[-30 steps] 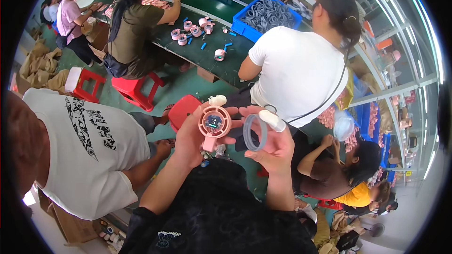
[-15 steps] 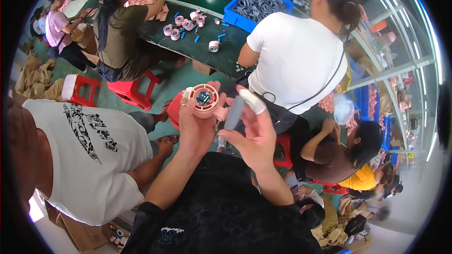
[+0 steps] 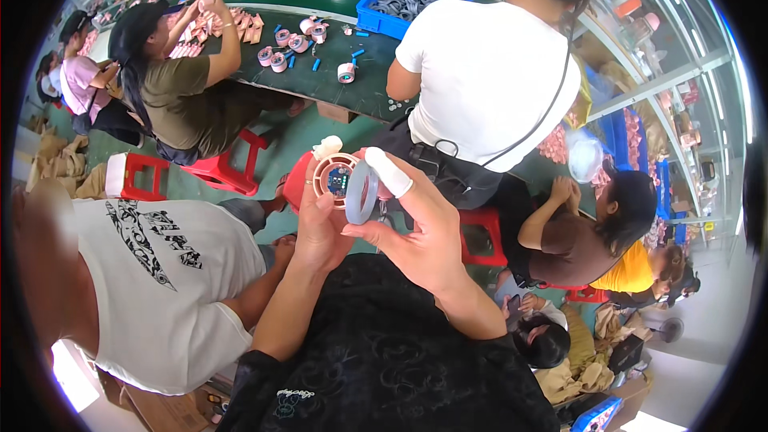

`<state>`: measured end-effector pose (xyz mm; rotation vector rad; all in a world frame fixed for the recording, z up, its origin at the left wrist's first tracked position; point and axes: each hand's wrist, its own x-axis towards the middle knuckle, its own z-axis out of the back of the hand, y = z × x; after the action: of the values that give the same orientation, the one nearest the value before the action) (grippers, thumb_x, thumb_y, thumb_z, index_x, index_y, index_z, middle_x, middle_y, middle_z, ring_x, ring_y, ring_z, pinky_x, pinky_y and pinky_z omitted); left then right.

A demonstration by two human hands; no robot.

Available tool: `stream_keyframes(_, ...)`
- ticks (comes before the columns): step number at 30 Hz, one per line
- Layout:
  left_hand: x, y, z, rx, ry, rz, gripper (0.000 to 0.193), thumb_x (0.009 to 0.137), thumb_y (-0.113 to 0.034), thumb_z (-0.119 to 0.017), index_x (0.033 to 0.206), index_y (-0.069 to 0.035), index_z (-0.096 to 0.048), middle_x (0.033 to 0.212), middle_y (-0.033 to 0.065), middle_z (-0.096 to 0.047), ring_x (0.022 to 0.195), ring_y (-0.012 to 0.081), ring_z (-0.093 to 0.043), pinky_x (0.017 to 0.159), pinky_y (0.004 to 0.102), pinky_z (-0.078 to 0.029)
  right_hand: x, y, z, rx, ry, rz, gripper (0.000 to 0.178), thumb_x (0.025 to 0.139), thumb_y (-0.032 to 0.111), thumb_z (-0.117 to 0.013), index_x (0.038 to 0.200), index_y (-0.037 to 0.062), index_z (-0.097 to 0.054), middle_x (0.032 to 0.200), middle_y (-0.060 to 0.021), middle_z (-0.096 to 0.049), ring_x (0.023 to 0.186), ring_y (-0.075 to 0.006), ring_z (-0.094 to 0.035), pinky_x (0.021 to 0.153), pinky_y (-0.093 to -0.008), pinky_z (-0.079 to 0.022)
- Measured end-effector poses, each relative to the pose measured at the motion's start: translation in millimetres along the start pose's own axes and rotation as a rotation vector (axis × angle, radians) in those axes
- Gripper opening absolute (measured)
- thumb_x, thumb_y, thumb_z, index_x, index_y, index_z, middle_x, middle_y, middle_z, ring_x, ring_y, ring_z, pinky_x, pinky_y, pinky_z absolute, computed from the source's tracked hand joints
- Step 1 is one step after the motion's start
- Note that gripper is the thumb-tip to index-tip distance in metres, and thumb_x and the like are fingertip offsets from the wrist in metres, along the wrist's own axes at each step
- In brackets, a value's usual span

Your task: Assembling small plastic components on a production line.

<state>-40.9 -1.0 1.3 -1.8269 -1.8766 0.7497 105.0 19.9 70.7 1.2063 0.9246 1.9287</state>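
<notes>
My left hand [image 3: 318,232] is closed round a small pink round housing [image 3: 321,179], its open face toward me. Inside it shows a blue-green circuit board [image 3: 339,181]. My right hand [image 3: 420,228] pinches a grey ring [image 3: 364,196] between thumb and forefinger, and a white cover [image 3: 390,174] sits on that forefinger. The ring stands nearly edge-on at the right side of the housing and overlaps it in view. Whether the two touch, I cannot tell. A white cover [image 3: 327,146] also shows on a fingertip behind the housing.
Ahead runs a green bench [image 3: 304,80] with pink round units [image 3: 298,42], blue cylinders and a blue bin [image 3: 374,22] of grey rings. A person in white [image 3: 488,80] sits ahead right; another [image 3: 172,272] is close on my left. Red stools [image 3: 232,168] stand around.
My right hand has brought the grey ring left to the housing and turned it so its opening shows. The view has shifted a little; a co-worker at the bench has raised their hands.
</notes>
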Motion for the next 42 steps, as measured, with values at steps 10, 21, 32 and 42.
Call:
stream_keyframes(10,-0.4,-2.1,-4.6,-0.004,0.027,-0.031,0.086,0.08,-0.039,-0.077,0.147,-0.013,-0.029,0.139,0.0109,-0.047,0.126,0.0241,-0.053,0.103,0.0411,-0.049,3.7,0.1,2.8,-0.027,0.011,0.064,0.074,0.07,0.012,-0.088,0.137,0.003,-0.057,0.132,-0.0125,-0.061,0.103,-0.0192,-0.063,0.083,-0.0295,-0.052)
stream_keyframes(21,6.1,1.0,6.7,0.058,0.101,-0.146,0.061,0.093,-0.039,-0.067,0.142,-0.016,-0.037,0.131,0.0071,-0.053,0.12,0.0215,-0.059,0.098,0.0396,-0.055,15.0,-1.0,1.7,-0.055,0.054,0.126,0.074,0.068,0.009,-0.088,0.136,0.0029,-0.058,0.133,-0.0142,-0.061,0.114,-0.0241,-0.063,0.092,-0.033,-0.053)
stream_keyframes(32,6.7,-15.0,3.0,-0.004,0.157,-0.106,0.076,0.086,-0.038,-0.071,0.146,-0.013,-0.031,0.142,0.0122,-0.043,0.134,0.025,-0.045,0.11,0.0435,-0.043,17.7,0.2,-1.2,-0.046,0.07,0.103,0.07,0.069,0.006,-0.086,0.133,0.0058,-0.059,0.134,-0.0155,-0.06,0.111,-0.0318,-0.066,0.086,-0.0352,-0.059)
stream_keyframes(42,2.0,-15.0,-1.5,0.288,0.202,-0.243,0.087,0.086,-0.051,-0.073,0.147,-0.01,-0.027,0.145,0.0119,-0.039,0.136,0.0244,-0.042,0.112,0.0409,-0.039,15.0,-2.1,-4.9,-0.203,0.069,0.088,0.066,0.069,0.004,-0.085,0.131,0.0065,-0.061,0.136,-0.0151,-0.06,0.119,-0.0334,-0.062,0.091,-0.0365,-0.058)
